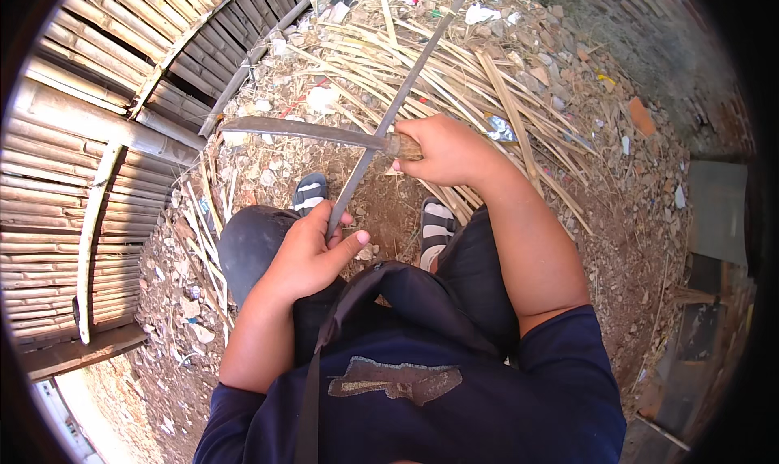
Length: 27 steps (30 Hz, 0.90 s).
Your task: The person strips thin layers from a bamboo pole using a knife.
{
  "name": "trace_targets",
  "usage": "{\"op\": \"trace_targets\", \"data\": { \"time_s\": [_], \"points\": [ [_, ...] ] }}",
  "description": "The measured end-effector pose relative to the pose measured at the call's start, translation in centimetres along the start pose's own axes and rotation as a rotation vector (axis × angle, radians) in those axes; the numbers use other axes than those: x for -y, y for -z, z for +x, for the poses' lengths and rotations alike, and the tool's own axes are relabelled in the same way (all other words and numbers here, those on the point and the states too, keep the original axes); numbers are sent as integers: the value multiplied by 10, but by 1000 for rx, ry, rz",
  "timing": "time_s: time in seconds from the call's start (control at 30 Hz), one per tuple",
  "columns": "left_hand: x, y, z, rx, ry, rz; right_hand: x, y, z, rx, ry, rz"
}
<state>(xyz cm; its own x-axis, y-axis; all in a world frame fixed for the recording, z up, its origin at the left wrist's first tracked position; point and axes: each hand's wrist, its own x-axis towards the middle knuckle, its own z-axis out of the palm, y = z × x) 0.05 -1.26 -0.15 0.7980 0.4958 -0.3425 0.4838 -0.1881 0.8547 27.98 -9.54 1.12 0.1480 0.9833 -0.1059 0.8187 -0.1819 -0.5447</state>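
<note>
My right hand (448, 151) is wrapped round the wooden handle of a machete (302, 129), whose long, slightly curved blade points left. A long, thin grey-brown bamboo strip (415, 68) slants from my lap up toward the far right. My left hand (302, 254) grips its near end between the fingers, with the thumb sticking out to the right. The machete crosses the strip close to the handle. From this view I cannot tell how deep the blade sits against the strip.
Beyond my hands, a loose heap of pale split strips (454, 82) lies on dirt strewn with rubble and litter. At the left stands a bamboo slat wall (73, 188). A grey wall (665, 42) rises at the far right. My sandalled feet (436, 230) flank the work.
</note>
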Motion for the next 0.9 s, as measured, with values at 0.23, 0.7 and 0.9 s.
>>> {"op": "trace_targets", "data": {
  "time_s": [0.23,0.7,0.9],
  "points": [
    [-1,0,1,-4,-8,-8,-7,1,1,13,9,24],
    [-4,1,-1,14,-19,-36,-20,14,0,23,-85,5],
    [-3,-2,1,-16,-30,-38,-5,13,-1,-43,-130,-19]
  ]
}}
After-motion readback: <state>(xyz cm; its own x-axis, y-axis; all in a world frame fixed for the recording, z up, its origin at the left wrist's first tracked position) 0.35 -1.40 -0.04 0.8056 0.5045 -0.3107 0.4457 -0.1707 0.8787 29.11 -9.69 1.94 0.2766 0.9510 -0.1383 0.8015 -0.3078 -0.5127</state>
